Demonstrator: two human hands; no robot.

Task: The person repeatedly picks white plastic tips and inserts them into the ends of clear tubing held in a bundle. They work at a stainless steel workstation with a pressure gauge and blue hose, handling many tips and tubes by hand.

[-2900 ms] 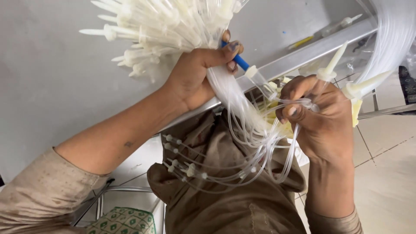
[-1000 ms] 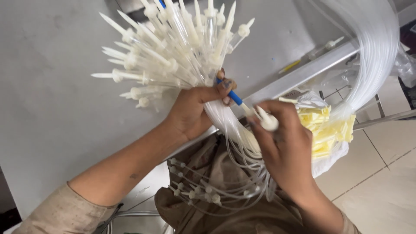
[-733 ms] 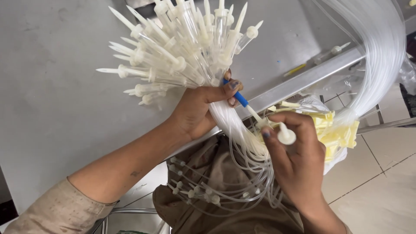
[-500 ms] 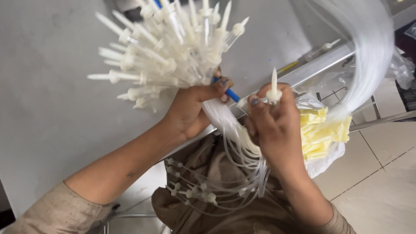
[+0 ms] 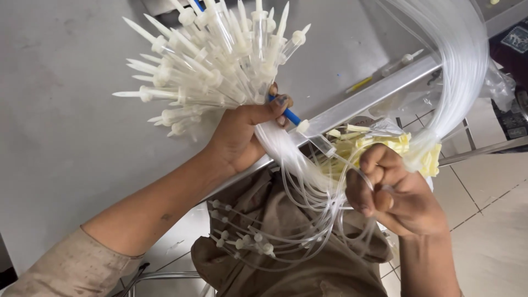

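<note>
Both hands are closed on clear plastic tubing above the near edge of a grey metal desk (image 5: 66,99). Left hand (image 5: 242,135) is clenched around the neck of a thick bundle of tube sets (image 5: 220,60), whose white pointed spikes and clear chambers fan out up and to the left over the desk top. A blue tip (image 5: 289,114) pokes out of the bundle just beside the thumb, pointing right. Below that grip the thin tubes (image 5: 297,181) hang in loops across the person's brown-clothed lap, with several small white end connectors (image 5: 242,239) dangling at the near left of the loops.

Right hand (image 5: 396,192), lower and to the right, is fisted around a few of those loose strands, knuckles towards the camera. Just behind it sits a clear plastic bag (image 5: 385,127) holding pale yellow plastic parts (image 5: 385,146); the bag's mouth gapes towards the desk edge and its contents spill towards the right. A second, much larger hank of clear tubing (image 5: 462,66) arcs down from the far right corner and ends just beside the yellow parts.

On the desk's raised metal rim (image 5: 374,96), far right, lie a loose white spike piece (image 5: 404,58) and a thin yellow stick (image 5: 357,85). Beige floor tiles (image 5: 489,220) show at the near right.
</note>
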